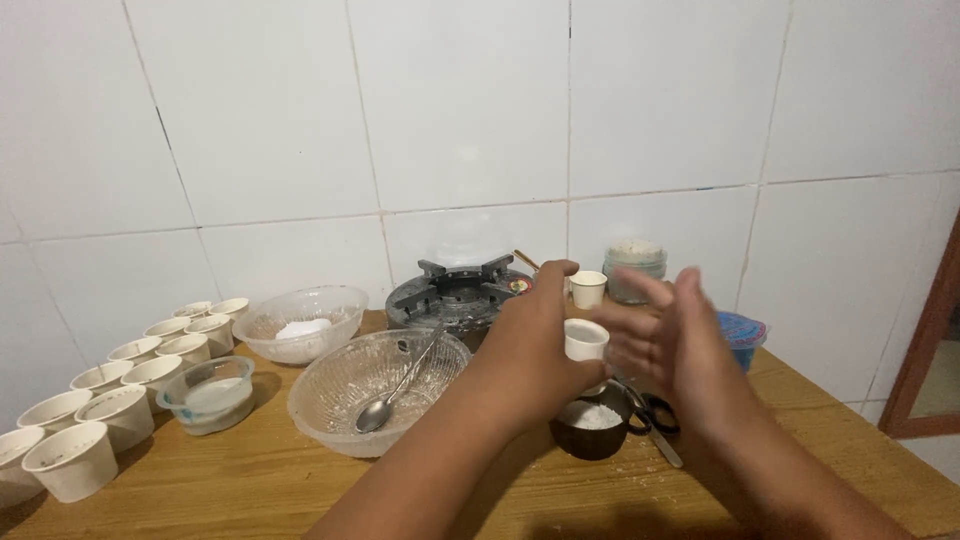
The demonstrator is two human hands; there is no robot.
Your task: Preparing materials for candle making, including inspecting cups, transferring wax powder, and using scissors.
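My left hand (535, 335) is closed around a small white cup (586, 340) and holds it above a dark bowl (592, 428) of white powder. Just to the right of the cup, my right hand (672, 335) is open with its fingers spread and blurred. A second small white cup (588, 288) stands behind, near the stove. Beneath my right hand lie black-handled scissors (655, 418). An empty glass bowl (372, 388) with a metal spoon (385, 402) in it sits left of my left arm.
A black gas burner (455, 290) stands at the back by the tiled wall. Several white paper cups (120, 400) are grouped on the left, with a glass bowl of white powder (300, 322) and a small glass dish (210, 395). A lidded jar (634, 268) and a blue object (742, 335) stand on the right.
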